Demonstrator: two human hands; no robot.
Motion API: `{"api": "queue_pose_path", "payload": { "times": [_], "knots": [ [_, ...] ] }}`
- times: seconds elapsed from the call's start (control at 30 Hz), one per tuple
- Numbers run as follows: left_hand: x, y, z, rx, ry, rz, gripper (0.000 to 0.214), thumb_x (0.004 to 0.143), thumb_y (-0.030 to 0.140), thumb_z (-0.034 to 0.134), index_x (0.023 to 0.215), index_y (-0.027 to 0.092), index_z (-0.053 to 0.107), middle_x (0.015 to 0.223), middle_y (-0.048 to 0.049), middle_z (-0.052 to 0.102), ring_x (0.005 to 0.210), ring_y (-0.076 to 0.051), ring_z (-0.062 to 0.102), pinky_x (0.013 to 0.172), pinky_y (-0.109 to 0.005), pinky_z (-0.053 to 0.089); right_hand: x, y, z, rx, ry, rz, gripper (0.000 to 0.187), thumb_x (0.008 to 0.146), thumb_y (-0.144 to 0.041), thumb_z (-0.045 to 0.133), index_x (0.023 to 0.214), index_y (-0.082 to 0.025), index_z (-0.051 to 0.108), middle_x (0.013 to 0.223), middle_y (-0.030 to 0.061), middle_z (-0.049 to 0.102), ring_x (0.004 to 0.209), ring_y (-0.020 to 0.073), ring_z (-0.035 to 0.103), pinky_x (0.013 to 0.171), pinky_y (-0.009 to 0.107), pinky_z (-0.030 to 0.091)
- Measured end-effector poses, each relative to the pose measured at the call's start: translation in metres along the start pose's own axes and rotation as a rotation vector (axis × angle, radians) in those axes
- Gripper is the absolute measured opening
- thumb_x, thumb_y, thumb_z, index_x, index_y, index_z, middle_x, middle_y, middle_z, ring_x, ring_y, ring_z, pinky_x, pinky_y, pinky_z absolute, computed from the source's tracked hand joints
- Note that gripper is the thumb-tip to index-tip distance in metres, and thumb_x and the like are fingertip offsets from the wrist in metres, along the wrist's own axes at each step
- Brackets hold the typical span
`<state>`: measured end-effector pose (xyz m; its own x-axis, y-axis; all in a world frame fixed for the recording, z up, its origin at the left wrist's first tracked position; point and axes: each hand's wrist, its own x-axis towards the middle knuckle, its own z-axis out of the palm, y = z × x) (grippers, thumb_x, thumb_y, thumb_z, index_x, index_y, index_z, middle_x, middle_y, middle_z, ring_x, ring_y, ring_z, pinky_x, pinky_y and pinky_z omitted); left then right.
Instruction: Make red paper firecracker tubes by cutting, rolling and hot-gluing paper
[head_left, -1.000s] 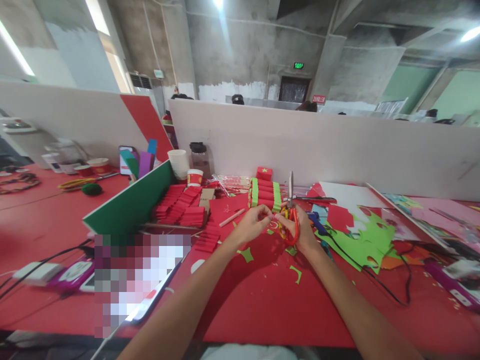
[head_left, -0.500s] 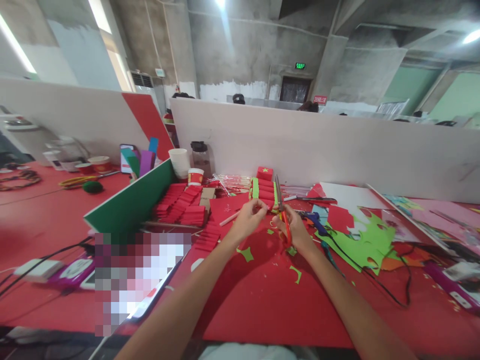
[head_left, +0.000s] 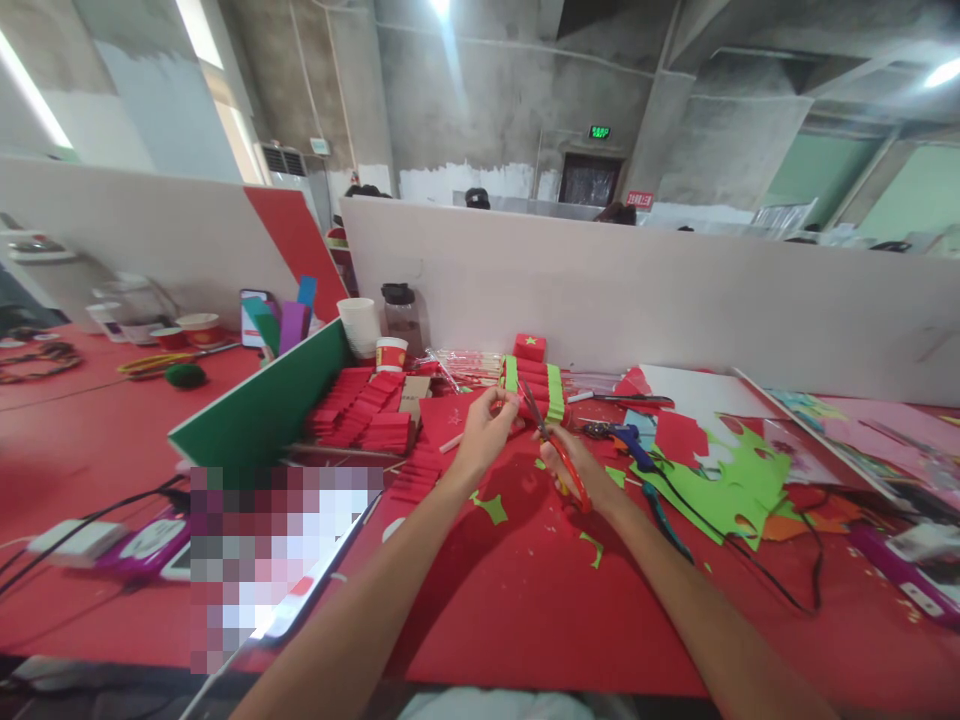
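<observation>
Near the middle of the head view, the two bare hands are raised just above a red table (head_left: 540, 610), close to each other but apart. The right hand (head_left: 583, 465) is closed around the red-handled scissors (head_left: 559, 447), with the handles against the palm and the blades pointing up and to the left, towards the other hand. The left hand (head_left: 486, 430) has its thumb and fingertips brought together; they are just beside the blade tips, and I cannot tell if they touch them. Whether a small piece is pinched there, I also cannot tell.

Just behind the hands lies a red bundle (head_left: 533, 379) with two light green bands, and behind it stands a small red box (head_left: 530, 347) bearing a star. To the left of the left hand there are many folded red strips (head_left: 352, 410), beside a green board (head_left: 262, 400) which stands on its edge. Light green scraps (head_left: 492, 510) lie on the table, in front of the hands. To the right of the right hand are a blue tool (head_left: 634, 447) with a black cable and a large cut green sheet (head_left: 739, 485).
</observation>
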<state>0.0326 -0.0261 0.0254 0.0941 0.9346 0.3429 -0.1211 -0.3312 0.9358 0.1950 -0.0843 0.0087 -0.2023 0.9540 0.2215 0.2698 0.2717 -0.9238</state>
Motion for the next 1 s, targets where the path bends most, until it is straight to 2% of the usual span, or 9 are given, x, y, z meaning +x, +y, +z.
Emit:
{"api": "queue_pose_path", "payload": {
  "times": [0.3, 0.43, 0.73, 1.0],
  "knots": [
    [0.0014, -0.0044, -0.0019, 0.041, 0.017, 0.019, 0.019, 0.081, 0.036, 0.058, 0.079, 0.017, 0.054, 0.078, 0.0001, 0.061, 0.065, -0.01, 0.055, 0.064, -0.023, 0.046, 0.0023, 0.0003, -0.0012, -0.054, -0.009, -0.034, 0.037, 0.085, -0.055, 0.06, 0.103, -0.022, 0.061, 0.068, -0.0021, 0.053, 0.047, 0.0099, 0.044, 0.042, 0.02, 0.034],
    [0.0013, -0.004, -0.0009, 0.049, -0.006, -0.013, 0.021, 0.08, 0.038, 0.059, 0.078, 0.017, 0.054, 0.069, 0.0024, 0.057, 0.06, -0.01, 0.052, 0.062, -0.022, 0.044, 0.0025, 0.0019, -0.0007, -0.067, -0.015, -0.053, 0.038, 0.083, -0.055, 0.063, 0.103, -0.023, 0.062, 0.07, -0.0017, 0.055, 0.048, 0.0104, 0.044, 0.044, 0.021, 0.035],
    [0.0002, -0.0019, 0.0009, 0.035, -0.027, -0.046, 0.018, 0.081, 0.035, 0.057, 0.077, 0.018, 0.053, 0.06, 0.0048, 0.053, 0.055, -0.01, 0.052, 0.058, -0.022, 0.042, 0.0025, 0.0041, -0.0003, -0.031, -0.008, -0.013, 0.037, 0.086, -0.055, 0.059, 0.103, -0.023, 0.062, 0.058, -0.0048, 0.046, 0.045, 0.011, 0.041, 0.045, 0.022, 0.036],
    [0.0007, -0.0038, 0.0006, 0.022, -0.042, -0.03, 0.015, 0.081, 0.032, 0.056, 0.077, 0.018, 0.053, 0.059, 0.0052, 0.052, 0.054, -0.009, 0.051, 0.058, -0.022, 0.041, 0.0036, 0.0045, -0.0004, 0.002, -0.012, -0.023, 0.035, 0.085, -0.055, 0.06, 0.099, -0.023, 0.062, 0.057, -0.0049, 0.044, 0.045, 0.0106, 0.04, 0.044, 0.021, 0.034]
  ]
}}
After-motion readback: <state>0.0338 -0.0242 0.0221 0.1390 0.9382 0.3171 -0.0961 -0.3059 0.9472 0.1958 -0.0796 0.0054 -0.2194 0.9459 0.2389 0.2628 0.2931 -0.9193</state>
